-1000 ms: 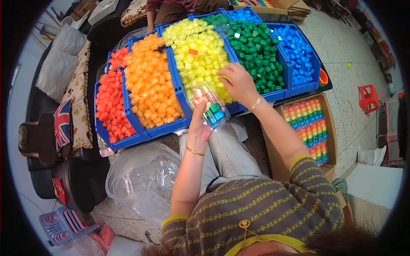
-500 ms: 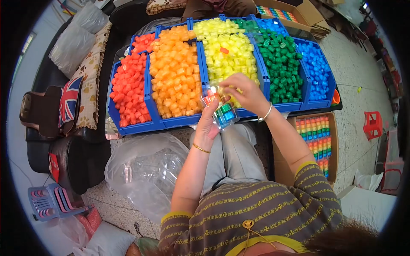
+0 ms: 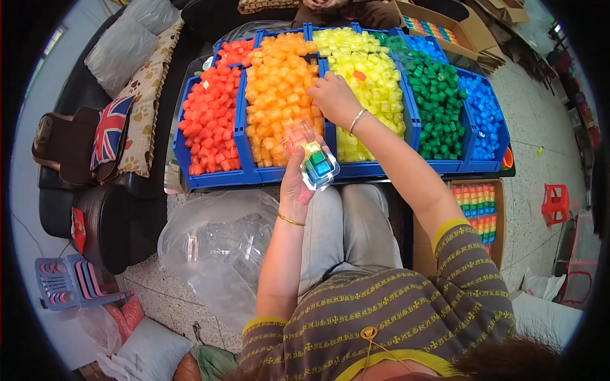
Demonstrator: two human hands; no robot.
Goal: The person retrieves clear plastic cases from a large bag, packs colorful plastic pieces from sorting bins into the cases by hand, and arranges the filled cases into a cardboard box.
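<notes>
My left hand (image 3: pixel 297 182) grips a clear plastic case (image 3: pixel 298 131) above the front edge of the blue bins. Inside it sit small translucent pieces in red, yellow, green and blue; the upper part shows a reddish tint. My right hand (image 3: pixel 335 100) reaches over the divider between the orange and yellow bins. Its fingers are curled together at the orange cubes (image 3: pixel 273 89), and what lies between the fingertips is hidden. Beside that hand are yellow cubes (image 3: pixel 375 95), with one orange-red piece (image 3: pixel 359 75) lying on top of them.
Red cubes (image 3: pixel 213 120) fill the left bin; green cubes (image 3: pixel 438 108) and blue cubes (image 3: pixel 481 117) fill the right ones. A carton (image 3: pixel 499 222) of filled rainbow packs stands at right. By my left leg lies a clear plastic bag (image 3: pixel 210 254). Another person sits across the bins.
My right hand has left the case and moved up and left to the orange cubes. My left hand has shifted slightly left with the case. The view has also shifted a little.
</notes>
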